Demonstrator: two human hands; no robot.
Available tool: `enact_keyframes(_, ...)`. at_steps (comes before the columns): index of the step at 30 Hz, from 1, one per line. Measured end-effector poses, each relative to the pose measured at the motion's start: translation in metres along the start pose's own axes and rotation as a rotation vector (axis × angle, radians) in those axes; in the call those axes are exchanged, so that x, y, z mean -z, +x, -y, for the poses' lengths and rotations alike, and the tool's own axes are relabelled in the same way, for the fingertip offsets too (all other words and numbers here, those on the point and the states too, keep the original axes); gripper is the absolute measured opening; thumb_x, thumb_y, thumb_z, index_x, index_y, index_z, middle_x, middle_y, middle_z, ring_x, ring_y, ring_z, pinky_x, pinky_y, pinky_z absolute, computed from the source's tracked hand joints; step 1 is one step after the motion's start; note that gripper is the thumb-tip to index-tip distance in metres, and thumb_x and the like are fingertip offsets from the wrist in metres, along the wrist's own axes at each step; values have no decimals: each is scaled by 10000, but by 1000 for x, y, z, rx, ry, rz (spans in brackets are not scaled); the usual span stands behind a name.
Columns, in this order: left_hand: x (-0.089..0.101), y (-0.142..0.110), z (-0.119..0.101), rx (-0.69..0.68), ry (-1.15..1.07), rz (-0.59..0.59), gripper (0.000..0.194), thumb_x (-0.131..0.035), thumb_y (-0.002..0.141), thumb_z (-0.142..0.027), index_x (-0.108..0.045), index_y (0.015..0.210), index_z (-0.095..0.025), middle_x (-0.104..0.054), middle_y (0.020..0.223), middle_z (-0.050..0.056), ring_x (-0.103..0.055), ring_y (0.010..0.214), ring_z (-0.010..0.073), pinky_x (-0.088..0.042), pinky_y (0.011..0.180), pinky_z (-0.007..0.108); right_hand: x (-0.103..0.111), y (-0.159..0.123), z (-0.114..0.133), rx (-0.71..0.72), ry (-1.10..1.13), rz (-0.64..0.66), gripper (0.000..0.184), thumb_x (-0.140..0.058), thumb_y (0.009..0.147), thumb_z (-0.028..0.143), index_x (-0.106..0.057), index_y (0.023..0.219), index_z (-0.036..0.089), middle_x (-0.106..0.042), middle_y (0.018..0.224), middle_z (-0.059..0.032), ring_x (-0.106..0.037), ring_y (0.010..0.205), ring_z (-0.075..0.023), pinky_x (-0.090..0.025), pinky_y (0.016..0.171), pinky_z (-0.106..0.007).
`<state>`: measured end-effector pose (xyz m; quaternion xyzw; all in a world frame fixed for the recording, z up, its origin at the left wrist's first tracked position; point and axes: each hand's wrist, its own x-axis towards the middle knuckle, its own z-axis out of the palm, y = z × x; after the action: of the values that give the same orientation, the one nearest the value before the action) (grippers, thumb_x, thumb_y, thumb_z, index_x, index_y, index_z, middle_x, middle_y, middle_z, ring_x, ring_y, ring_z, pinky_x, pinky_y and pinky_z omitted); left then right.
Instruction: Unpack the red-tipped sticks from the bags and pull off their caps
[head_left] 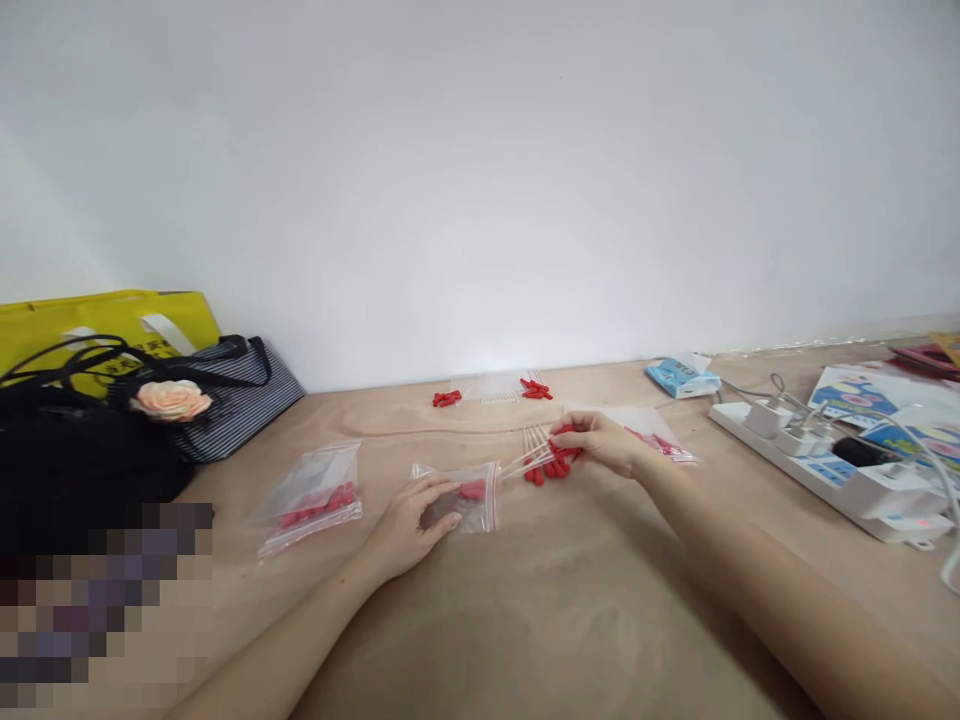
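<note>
A plain pale wall (480,200) rises behind a light brown tabletop (480,630), where a long white plastic power strip (806,466) lies at the right. Nearer the middle, the left hand (416,520) rests on a small clear plastic zip bag (481,512), its fingers laid over one end and the thumb spread apart from them. The right hand (602,443) pinches the red ends of a bundle of thin white sticks with red tips (564,442); their pale ends point left toward the bag's red-striped mouth, and more red tips (551,471) show just below.

The sticks look light, slim and fairly stiff, probably apt to fan out or snap if bent, so a grip on the thicker red ends seems sound. The bag looks thin, limp and slippery, and is likely best steadied near its mouth.

The right fingers hide part of the bundle, glare blurs the film, and I cannot tell whether the pale ends are already inside the bag
</note>
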<state>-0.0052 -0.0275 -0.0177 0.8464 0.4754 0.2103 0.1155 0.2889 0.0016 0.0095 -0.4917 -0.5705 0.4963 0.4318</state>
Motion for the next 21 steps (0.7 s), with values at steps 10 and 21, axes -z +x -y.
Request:
enact_keyframes(10,1,2,-2,-5,-50,-33,339,-543,749,-363,-586,1068,-256,-581,1150,42,-525,1060,221,-400,927,410,-34,12,-6,406,-614,-270,148,-455,769,180,-531,896,175,-579,868,-49,-539,783,-157,-417,724,-292)
enact_keyframes(21,-2,3,8,34,25,-11,367,-521,763,-380,-569,1094,-228,-560,1168,67,-495,1089,236,-355,951,441,-71,0,-11,525,-1252,-16,192,-404,824,93,-561,916,154,-575,916,-106,-536,826,-199,-398,678,-278)
